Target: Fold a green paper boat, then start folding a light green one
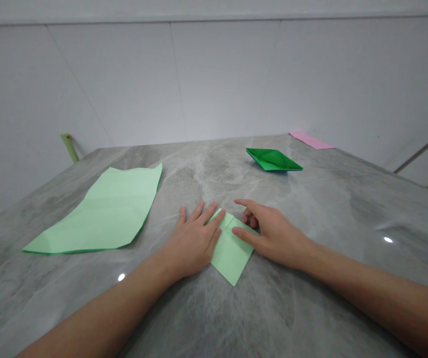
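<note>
A small folded piece of light green paper [232, 253] lies on the table in front of me, one corner pointing toward me and a crease line near its far edge. My left hand [195, 241] is open and flat, with spread fingers; its fingertips and thumb rest on the paper's left side. Over the right corner is my right hand [269, 231]. Its thumb lies on the paper and its index finger stretches past the far edge, the two well apart, while the other fingers are curled and partly hidden.
A large light green sheet [109, 214] with uneven edges lies at the left. A folded dark green paper boat [273, 160] stands at the far right of the grey marbled table [206, 169]. Behind it, pink paper [312, 140] lies by the white wall [229, 79].
</note>
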